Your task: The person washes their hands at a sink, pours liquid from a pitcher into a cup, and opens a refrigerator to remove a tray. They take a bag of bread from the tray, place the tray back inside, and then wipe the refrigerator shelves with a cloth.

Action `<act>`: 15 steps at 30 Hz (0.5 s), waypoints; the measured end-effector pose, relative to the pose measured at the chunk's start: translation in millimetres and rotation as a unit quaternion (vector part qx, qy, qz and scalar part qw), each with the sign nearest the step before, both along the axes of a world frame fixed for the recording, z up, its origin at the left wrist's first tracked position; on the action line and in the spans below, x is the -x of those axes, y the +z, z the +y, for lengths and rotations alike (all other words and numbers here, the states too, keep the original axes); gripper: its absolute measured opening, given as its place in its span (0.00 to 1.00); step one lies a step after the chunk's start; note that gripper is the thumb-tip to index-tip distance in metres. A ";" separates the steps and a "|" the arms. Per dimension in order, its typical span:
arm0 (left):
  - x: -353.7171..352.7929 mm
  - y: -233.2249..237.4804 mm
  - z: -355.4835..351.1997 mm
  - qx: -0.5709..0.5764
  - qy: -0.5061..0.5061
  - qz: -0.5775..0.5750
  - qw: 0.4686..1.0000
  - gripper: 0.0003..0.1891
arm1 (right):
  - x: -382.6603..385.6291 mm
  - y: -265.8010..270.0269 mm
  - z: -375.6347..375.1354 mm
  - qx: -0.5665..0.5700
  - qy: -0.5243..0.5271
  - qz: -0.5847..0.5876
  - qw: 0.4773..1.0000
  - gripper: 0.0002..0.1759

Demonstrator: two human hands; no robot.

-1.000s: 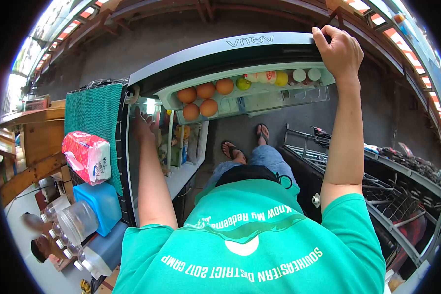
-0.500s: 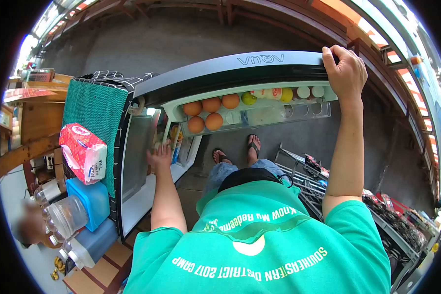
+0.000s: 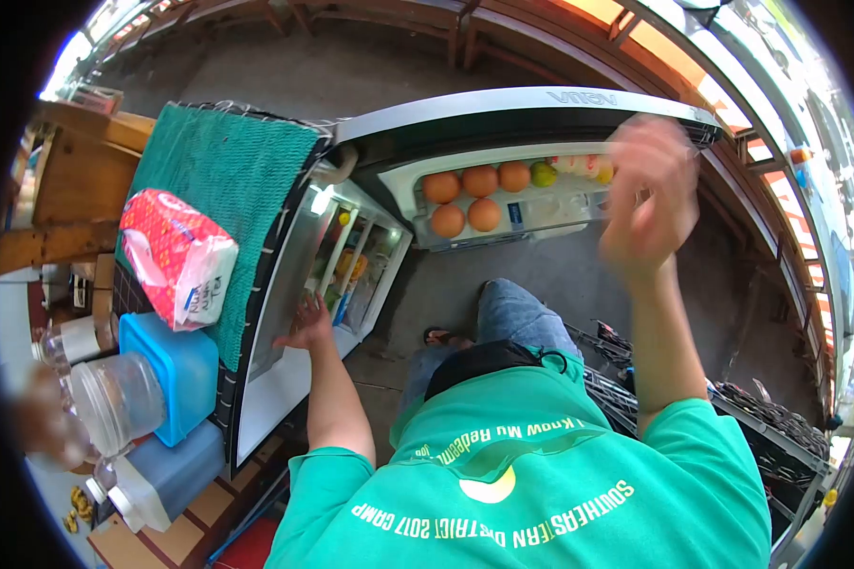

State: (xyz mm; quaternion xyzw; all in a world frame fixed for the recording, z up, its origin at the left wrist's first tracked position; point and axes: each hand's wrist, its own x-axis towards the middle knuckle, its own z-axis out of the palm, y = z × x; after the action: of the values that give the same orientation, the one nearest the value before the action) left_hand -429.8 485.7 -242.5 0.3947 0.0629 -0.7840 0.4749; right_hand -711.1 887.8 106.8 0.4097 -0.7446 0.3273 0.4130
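A small refrigerator stands with its door (image 3: 503, 106) swung wide. My left hand (image 3: 308, 325) is at the mouth of the lit compartment, fingers spread and holding nothing, close to the inner freezer flap (image 3: 280, 275). Past its fingertips, shelves carry a yellow-orange item (image 3: 351, 266) and other food too small to name. My right hand (image 3: 650, 190), smeared by motion, is in front of the door's outer end; its fingers cannot be made out. Behind it runs the door rack (image 3: 531, 223), where several brown eggs (image 3: 479, 180) sit beside a green lime (image 3: 543, 173) and a red-and-white packet (image 3: 579, 166).
On the refrigerator top lie a green mat (image 3: 228, 156), a pink tissue pack (image 3: 176, 261), a blue container (image 3: 168, 379), and a clear plastic jar (image 3: 116, 403). A metal rack (image 3: 769, 436) holding dark items stands at right. A wooden ledge runs along the back.
My right hand has let go of the door's top edge and moved down in front of it. The door has swung wider, showing more of the inside. My left hand stays at the compartment.
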 end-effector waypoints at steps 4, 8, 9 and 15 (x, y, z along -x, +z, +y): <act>-19.1 -17.0 -11.5 0.034 -0.003 0.060 0.998 0.67 | -102.3 -82.2 -98.5 -0.122 0.385 -0.249 0.880 0.06; -25.1 -11.9 -11.5 0.042 0.044 0.091 0.994 0.66 | -123.5 -250.2 -199.6 -0.084 0.310 -0.694 0.644 0.23; -30.0 -24.8 -17.6 0.042 0.043 0.113 0.992 0.60 | -115.9 -284.2 -226.8 -0.056 0.249 -0.759 0.599 0.29; -32.3 -42.7 -26.0 0.099 0.045 0.123 0.986 0.54 | -82.9 -373.3 -341.2 0.264 0.182 -0.905 0.279 0.41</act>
State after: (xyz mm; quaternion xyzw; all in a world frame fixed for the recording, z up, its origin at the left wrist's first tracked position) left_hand -397.5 459.7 -285.2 0.2430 0.0601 -0.8069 0.5350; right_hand -628.2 546.5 -266.5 -0.1555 -0.4201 0.7342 -0.5102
